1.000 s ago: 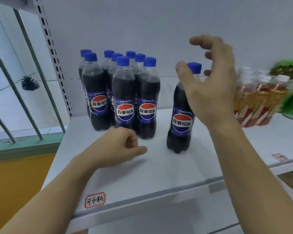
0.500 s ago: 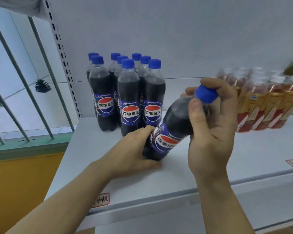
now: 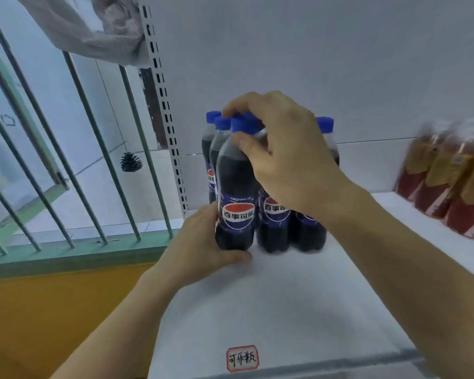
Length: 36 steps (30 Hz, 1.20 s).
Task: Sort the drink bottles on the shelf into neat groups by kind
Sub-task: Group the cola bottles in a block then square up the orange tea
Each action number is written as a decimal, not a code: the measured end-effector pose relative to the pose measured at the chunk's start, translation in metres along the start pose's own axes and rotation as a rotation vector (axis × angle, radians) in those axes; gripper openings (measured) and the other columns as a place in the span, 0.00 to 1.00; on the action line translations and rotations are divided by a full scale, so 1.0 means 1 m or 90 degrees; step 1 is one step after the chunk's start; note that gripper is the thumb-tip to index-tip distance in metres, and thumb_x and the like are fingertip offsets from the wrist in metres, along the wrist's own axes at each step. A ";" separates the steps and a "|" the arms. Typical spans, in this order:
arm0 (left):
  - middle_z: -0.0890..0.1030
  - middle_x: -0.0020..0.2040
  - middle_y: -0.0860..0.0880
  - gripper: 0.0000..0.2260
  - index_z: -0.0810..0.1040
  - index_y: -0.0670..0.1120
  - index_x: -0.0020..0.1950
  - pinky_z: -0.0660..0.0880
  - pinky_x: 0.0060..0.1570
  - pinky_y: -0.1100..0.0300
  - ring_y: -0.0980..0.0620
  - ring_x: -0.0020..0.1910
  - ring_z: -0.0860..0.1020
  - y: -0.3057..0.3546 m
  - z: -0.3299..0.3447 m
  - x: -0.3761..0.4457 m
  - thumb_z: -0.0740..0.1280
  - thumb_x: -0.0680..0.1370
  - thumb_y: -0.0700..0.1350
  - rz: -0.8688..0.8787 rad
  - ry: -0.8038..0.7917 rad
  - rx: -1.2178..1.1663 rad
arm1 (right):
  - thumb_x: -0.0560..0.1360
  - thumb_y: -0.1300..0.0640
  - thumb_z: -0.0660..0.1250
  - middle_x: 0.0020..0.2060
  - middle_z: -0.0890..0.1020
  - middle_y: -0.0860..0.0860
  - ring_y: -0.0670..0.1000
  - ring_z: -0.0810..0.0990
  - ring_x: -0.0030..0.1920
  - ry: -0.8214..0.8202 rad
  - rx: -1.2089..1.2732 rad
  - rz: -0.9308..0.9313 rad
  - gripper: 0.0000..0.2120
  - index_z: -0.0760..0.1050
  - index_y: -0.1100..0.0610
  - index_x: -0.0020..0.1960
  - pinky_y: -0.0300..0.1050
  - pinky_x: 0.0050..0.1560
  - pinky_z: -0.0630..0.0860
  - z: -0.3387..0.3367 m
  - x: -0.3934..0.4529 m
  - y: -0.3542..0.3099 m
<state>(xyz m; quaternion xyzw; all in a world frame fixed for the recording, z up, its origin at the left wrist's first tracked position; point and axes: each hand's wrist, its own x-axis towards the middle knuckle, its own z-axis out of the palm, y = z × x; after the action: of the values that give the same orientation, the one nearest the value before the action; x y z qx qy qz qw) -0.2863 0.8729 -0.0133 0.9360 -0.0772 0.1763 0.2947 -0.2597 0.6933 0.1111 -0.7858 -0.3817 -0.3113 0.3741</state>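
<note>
A dark cola bottle (image 3: 234, 187) with a blue cap and a blue label stands upright at the front left of the cola group (image 3: 279, 222) on the white shelf (image 3: 285, 296). My right hand (image 3: 285, 160) grips its neck just under the cap, reaching over the group's caps. My left hand (image 3: 200, 247) holds its base, thumb along the shelf in front. Red-and-yellow labelled tea bottles (image 3: 449, 187) stand blurred at the far right.
A perforated shelf upright (image 3: 164, 119) rises left of the cola group. Beyond it are green window bars (image 3: 93, 160) and a hanging pine cone (image 3: 131, 161). A red-bordered handwritten label (image 3: 242, 358) sits on the shelf's front edge.
The cola bottle, tilted between my hands half a second ago, now stands upright at the front left of the group. Both hands moved left with it and the view shifted.
</note>
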 end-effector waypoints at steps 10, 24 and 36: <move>0.78 0.57 0.62 0.39 0.66 0.64 0.62 0.79 0.52 0.56 0.57 0.54 0.79 -0.020 0.036 0.011 0.76 0.54 0.65 -0.066 0.089 -0.013 | 0.79 0.60 0.69 0.54 0.83 0.51 0.48 0.79 0.49 -0.004 -0.113 0.027 0.11 0.81 0.55 0.62 0.43 0.57 0.76 0.038 0.028 0.013; 0.76 0.54 0.64 0.39 0.62 0.64 0.59 0.69 0.41 0.70 0.63 0.49 0.77 -0.030 0.039 0.006 0.77 0.55 0.69 -0.086 0.066 -0.070 | 0.77 0.59 0.69 0.53 0.82 0.54 0.51 0.78 0.50 0.191 -0.144 -0.145 0.12 0.79 0.60 0.59 0.42 0.49 0.74 0.012 0.013 0.032; 0.76 0.64 0.46 0.31 0.70 0.44 0.73 0.70 0.67 0.45 0.47 0.62 0.75 -0.022 0.021 0.051 0.50 0.83 0.66 -0.458 0.306 -0.562 | 0.78 0.49 0.58 0.55 0.79 0.53 0.52 0.79 0.57 0.257 0.436 0.493 0.12 0.73 0.53 0.58 0.48 0.56 0.77 0.013 -0.021 0.174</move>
<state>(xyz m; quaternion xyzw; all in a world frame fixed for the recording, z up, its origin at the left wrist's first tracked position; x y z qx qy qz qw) -0.2272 0.8765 -0.0217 0.6270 0.2465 0.2235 0.7044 -0.1232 0.6220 0.0269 -0.6268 -0.0654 -0.1537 0.7611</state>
